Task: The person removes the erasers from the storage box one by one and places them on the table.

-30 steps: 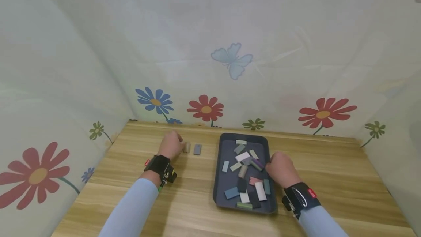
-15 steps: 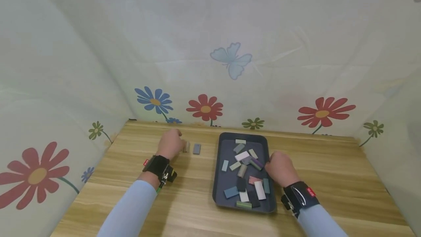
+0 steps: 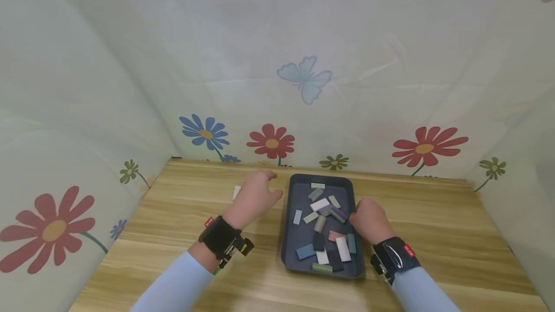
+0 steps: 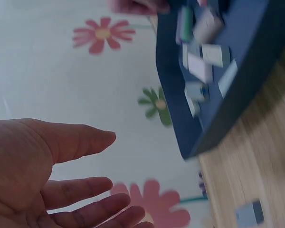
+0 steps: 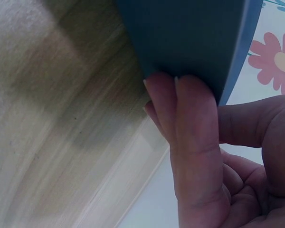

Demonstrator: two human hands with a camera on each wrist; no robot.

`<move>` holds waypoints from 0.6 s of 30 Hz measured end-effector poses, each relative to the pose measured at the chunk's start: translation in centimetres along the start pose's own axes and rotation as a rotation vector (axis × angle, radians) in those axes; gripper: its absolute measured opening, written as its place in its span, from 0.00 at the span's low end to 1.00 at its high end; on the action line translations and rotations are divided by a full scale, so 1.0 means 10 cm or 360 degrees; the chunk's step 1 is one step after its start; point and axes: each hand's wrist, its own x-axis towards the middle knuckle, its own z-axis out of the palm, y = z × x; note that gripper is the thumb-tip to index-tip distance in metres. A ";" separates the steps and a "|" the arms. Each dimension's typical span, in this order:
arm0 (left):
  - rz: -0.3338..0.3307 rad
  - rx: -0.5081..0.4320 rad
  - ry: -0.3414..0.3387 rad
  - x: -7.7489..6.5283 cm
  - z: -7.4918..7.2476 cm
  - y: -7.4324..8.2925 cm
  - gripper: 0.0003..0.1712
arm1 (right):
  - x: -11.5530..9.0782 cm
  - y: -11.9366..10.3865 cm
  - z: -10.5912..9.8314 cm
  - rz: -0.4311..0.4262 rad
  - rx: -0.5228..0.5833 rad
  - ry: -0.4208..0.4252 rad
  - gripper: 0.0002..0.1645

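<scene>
My left hand (image 3: pixel 256 196) hovers over the table left of the tray, thumb and fingers spread with nothing between them. The left wrist view also shows this hand (image 4: pixel 42 175) bare. Beside it on the table lies a small white block (image 3: pixel 236 192); a grey block (image 4: pixel 250 213) shows in the left wrist view. My right hand (image 3: pixel 372 220) grips the right side of the dark tray (image 3: pixel 297 235). In the right wrist view, fingers (image 5: pixel 195 118) press the tray's outer wall, with the thumb at the rim. Several small blocks lie loose in the tray, including a blue block (image 3: pixel 306 252) and a pink block (image 3: pixel 336 236).
The wooden table (image 3: pixel 433 235) extends on both sides of the tray. Behind it hangs a pale curtain (image 3: pixel 368 124) printed with flowers and a butterfly; similar sheets stand at left and right.
My left hand has left the blocks on the table, moved right towards the tray and spread its fingers. A white block now shows behind it. The right hand stays on the tray.
</scene>
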 end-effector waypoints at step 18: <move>0.0333 0.0204 -0.0565 -0.49 0.56 0.46 0.25 | 0.03 0.02 0.01 0.0007 -0.0032 -0.0010 0.08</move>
